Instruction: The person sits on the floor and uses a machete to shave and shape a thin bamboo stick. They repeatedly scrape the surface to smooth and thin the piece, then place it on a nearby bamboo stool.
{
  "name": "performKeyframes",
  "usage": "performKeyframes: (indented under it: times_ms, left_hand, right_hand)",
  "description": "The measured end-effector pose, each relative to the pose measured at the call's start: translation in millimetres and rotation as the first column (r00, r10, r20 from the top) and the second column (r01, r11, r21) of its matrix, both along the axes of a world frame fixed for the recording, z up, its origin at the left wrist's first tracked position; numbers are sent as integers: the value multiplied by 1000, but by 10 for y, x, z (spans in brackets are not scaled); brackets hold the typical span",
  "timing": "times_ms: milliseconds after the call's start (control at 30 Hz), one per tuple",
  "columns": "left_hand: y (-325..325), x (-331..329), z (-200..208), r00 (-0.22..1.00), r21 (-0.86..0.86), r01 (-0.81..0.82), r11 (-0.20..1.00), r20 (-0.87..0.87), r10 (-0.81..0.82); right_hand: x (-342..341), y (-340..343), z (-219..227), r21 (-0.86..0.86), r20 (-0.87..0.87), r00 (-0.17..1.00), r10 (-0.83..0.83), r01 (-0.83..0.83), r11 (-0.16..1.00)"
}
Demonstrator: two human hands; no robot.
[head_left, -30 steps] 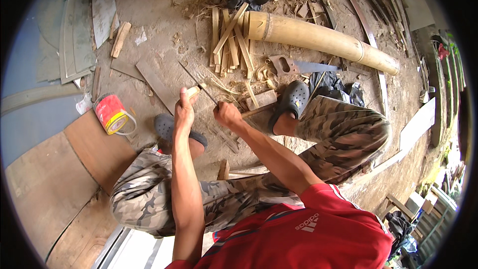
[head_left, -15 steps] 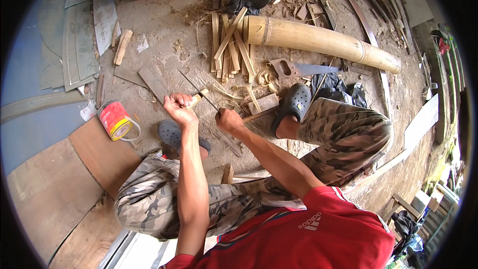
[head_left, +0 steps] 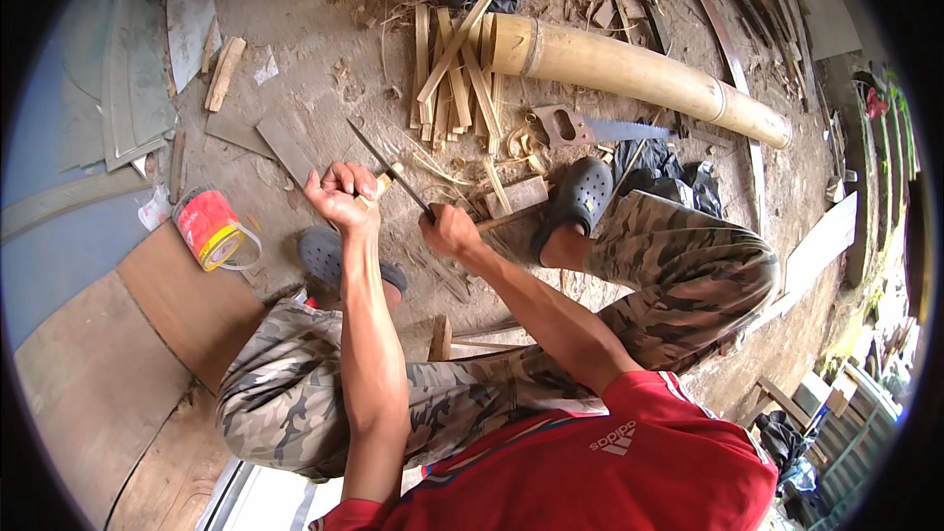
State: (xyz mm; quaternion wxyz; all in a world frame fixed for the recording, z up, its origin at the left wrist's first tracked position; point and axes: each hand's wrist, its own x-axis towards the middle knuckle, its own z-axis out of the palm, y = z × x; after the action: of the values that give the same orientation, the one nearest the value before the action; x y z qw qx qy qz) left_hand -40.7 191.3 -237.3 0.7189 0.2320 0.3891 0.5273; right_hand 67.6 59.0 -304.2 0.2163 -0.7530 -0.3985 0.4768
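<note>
Both hands work low over the floor between my feet. My left hand (head_left: 344, 195) has its palm turned up and its fingers curled around a short pale bamboo strip (head_left: 389, 180). To its right, my right hand (head_left: 452, 230) is closed around the grip of a knife. The long, thin dark knife blade (head_left: 383, 157) points away and to the left, crossing close by the strip's far end; whether it touches cannot be made out. A brown rod (head_left: 509, 220) shows just right of my right hand, and I cannot tell if it belongs to the knife.
Beyond my hands lies a pile of split bamboo strips (head_left: 454, 88) beside a thick bamboo pole (head_left: 629, 64). A handsaw (head_left: 600, 131) rests nearer, by a black plastic bag (head_left: 649, 172). At left are a red bucket (head_left: 208, 226) and flat boards (head_left: 187, 305). Shavings litter the floor.
The whole view has shifted slightly. My left hand has rolled a little, showing more of its palm and fingers. Both hands keep their hold on the strip and knife.
</note>
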Motion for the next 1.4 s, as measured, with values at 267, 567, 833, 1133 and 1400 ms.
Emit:
performKeyframes:
  times_ms: [267,567,833,1133,1400]
  left_hand:
    - [-27,178,64,999,3,26,1000,-34,-26]
    - [6,138,13,1000,22,-3,1000,-18,3]
    - [-4,-75,-31,994,27,-51,998,97,48]
    - [32,-153,-11,985,2,-87,996,149,86]
    - [44,-162,-47,985,13,-88,996,148,85]
  right_hand:
    - [-104,141,245,434,-72,969,-238,245,867]
    - [17,154,224,374,-135,963,-235,269,888]
    - [24,135,171,298,-47,981,-191,196,934]
    - [-22,62,-22,253,21,994,-105,96,963]
    - [-39,24,73,235,77,996,-34,15,972]
